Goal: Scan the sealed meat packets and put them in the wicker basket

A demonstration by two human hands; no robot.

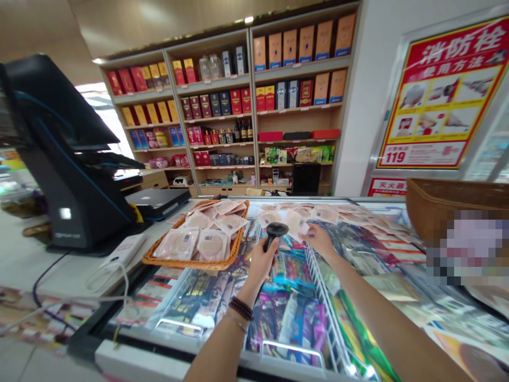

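A tall wooden shelf wall (254, 106) stands behind everything, and it carries square cardboard boxes and glass bottles. In front of it is a long chest freezer (119, 361) with a white rim and sliding glass, and inside are many shiny plastic bags of frozen food. On the left side is a black point-of-sale terminal (59, 159) with a curved, smooth body. A woven brown basket (233, 254) sits on the glass, and it is full of flat pink vacuum packets (212, 244). More of the same flat packets (294, 220) are spread in overlapping layers on the far part of the freezer. The left hand (258, 263) is closed around the handle of a black handheld barcode scanner (276, 232), whose round head points forward. The right hand (320, 240) is open with the fingers a little spread, just at the edge of the loose packets, but I cannot tell if it touches them. A dark beaded bracelet (240, 307) circles the left wrist.
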